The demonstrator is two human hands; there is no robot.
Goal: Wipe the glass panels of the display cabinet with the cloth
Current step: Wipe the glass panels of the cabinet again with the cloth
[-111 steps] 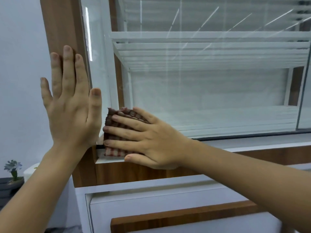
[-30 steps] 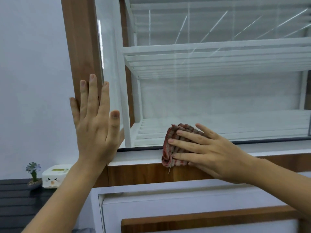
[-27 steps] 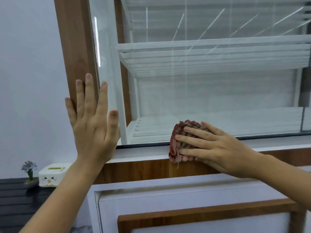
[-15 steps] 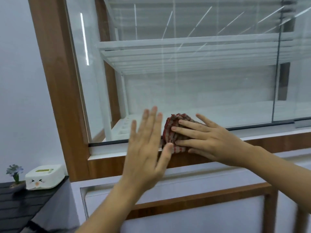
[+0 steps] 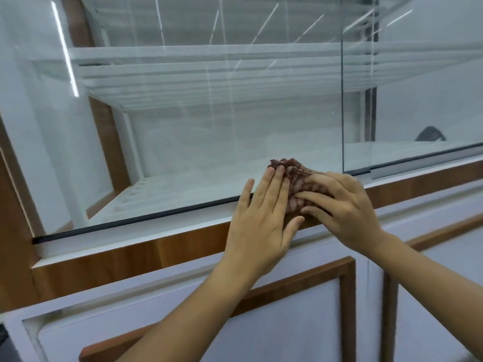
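A bunched red-and-white checked cloth (image 5: pixel 296 182) lies against the bottom edge of the cabinet's front glass panel (image 5: pixel 209 121). My right hand (image 5: pixel 339 207) presses the cloth to the glass with spread, fairly straight fingers. My left hand (image 5: pixel 264 220) lies flat just left of it, fingertips on the glass and on the cloth's left edge, thumb under the cloth. A second glass panel (image 5: pixel 418 87) begins at a vertical seam to the right. White slatted shelves show behind the glass.
A wooden frame post (image 5: pixel 15 205) bounds the glass on the left. Below the glass run a white sill and a wood band (image 5: pixel 130 254), then white lower doors with wood trim (image 5: pixel 300 309). A dark rounded object (image 5: pixel 430 134) shows behind the right panel.
My right hand slid the cloth rightward along the glass's bottom edge. My left hand left the wooden post and came across to rest beside the cloth. The view swung right.
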